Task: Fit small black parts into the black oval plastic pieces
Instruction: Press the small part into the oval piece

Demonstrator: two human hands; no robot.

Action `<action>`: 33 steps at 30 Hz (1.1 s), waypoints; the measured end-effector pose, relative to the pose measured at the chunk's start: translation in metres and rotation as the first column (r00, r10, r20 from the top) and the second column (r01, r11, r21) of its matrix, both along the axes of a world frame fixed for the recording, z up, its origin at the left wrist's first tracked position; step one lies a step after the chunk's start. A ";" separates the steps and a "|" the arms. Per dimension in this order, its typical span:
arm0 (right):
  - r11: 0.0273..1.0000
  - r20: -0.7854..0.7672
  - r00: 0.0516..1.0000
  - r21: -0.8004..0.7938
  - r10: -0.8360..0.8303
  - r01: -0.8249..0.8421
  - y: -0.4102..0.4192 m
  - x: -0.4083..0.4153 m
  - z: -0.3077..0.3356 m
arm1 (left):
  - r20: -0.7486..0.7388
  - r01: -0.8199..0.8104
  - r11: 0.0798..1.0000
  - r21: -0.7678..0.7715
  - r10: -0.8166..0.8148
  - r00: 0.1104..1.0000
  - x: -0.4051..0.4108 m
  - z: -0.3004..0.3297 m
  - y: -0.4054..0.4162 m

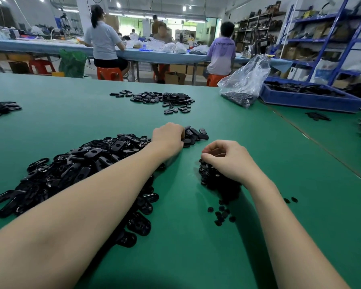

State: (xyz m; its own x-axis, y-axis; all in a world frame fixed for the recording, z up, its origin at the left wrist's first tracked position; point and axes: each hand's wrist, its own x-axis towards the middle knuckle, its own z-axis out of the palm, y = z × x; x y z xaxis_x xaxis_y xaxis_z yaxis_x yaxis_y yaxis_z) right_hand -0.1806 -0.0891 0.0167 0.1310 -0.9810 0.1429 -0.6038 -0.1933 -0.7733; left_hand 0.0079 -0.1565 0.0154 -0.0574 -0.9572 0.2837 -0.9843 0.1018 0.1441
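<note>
Two hands on green table: left hand curled, fingertips on ovals at big pile's far end; right hand curled over small-parts heap, grasp unclear. Four more oval piles: far centre, far left, two at right edge. About ten loose parts near heap. Bag beside blue tray. Bare green between piles.

Bright, even light falls from ceiling lamps overhead. The forearms cast soft dark shadows on the green table. Wide-angle distortion bends the edges, and the shelves lean. The far workers look slightly soft; the plastic bag glints.
</note>
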 end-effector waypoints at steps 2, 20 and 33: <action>1.000 -0.006 1.000 -0.001 0.000 0.000 0.000 -0.001 -0.001 | -0.040 0.005 1.000 0.000 -0.005 0.999 -0.001 -0.002 -0.001; 0.999 -0.153 0.988 -0.020 0.031 -0.034 0.005 0.014 -0.002 | -0.190 0.183 0.974 0.135 -0.156 0.969 0.035 0.007 0.095; 0.998 -0.213 0.977 -0.060 0.013 -0.026 0.005 0.015 -0.005 | -0.014 0.121 0.976 0.183 -0.120 0.993 0.052 0.004 0.104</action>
State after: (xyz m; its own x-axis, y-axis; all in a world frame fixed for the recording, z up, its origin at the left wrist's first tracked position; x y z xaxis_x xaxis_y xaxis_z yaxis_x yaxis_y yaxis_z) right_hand -0.1660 -0.0840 0.0121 0.1840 -0.9681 0.1700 -0.7484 -0.2501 -0.6143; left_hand 0.0597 -0.0529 0.0197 -0.1752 -0.9789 0.1048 -0.9660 0.1915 0.1739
